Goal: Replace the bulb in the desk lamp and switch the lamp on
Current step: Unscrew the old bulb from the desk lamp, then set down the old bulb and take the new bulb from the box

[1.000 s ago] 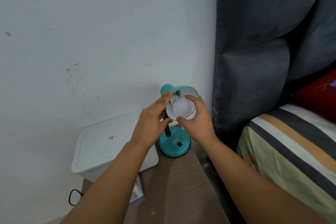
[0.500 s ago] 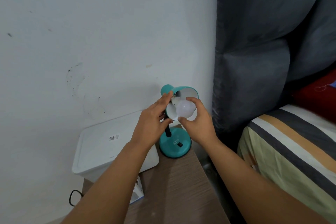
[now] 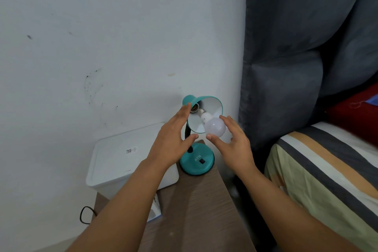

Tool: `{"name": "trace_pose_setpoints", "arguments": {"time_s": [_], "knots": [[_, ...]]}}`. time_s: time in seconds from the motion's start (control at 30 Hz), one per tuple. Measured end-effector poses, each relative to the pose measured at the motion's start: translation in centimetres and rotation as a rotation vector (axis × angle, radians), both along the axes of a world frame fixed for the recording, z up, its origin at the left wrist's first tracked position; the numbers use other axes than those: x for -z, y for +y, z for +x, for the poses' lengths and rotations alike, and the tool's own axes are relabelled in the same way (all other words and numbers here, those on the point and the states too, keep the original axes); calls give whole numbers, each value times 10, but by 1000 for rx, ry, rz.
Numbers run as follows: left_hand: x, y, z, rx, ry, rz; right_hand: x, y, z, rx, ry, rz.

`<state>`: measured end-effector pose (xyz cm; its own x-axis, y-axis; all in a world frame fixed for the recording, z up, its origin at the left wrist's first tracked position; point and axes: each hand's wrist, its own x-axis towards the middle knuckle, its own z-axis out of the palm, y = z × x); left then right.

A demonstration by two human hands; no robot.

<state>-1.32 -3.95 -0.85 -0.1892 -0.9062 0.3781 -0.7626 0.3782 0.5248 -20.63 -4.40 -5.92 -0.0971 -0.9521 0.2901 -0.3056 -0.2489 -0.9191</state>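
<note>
One teal lamp (image 3: 196, 161) stands on the counter (image 3: 196, 206). One white bulb (image 3: 214, 128) sits just out of the socket (image 3: 194, 108), its screw base clear, pinched in the right hand (image 3: 231, 141). The left hand (image 3: 173, 139) steadies the shade (image 3: 210, 106), its grip wide. One white box (image 3: 122, 159) sits beside the lamp.

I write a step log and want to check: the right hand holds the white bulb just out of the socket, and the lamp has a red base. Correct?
One detail is wrong: the lamp base is teal, not red, as the head view shows. The rest stands: the right hand holds the white bulb just out of the socket.
</note>
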Motion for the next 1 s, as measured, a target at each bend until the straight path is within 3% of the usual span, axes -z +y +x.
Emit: {"name": "trace_pose_setpoints", "arguments": {"time_s": [0.4,0.67,0.87,1.0], "knots": [[78,108,22,-201,142,151,69,81,-14,-15,99,115],[147,143,29,-240,29,448,108,90,18,-97,149,293],[175,130,28,-244,46,472,114,74,45,-141,152,308],[195,124,29,-198,-44,467,121,63,57,-170,151,358]]}}
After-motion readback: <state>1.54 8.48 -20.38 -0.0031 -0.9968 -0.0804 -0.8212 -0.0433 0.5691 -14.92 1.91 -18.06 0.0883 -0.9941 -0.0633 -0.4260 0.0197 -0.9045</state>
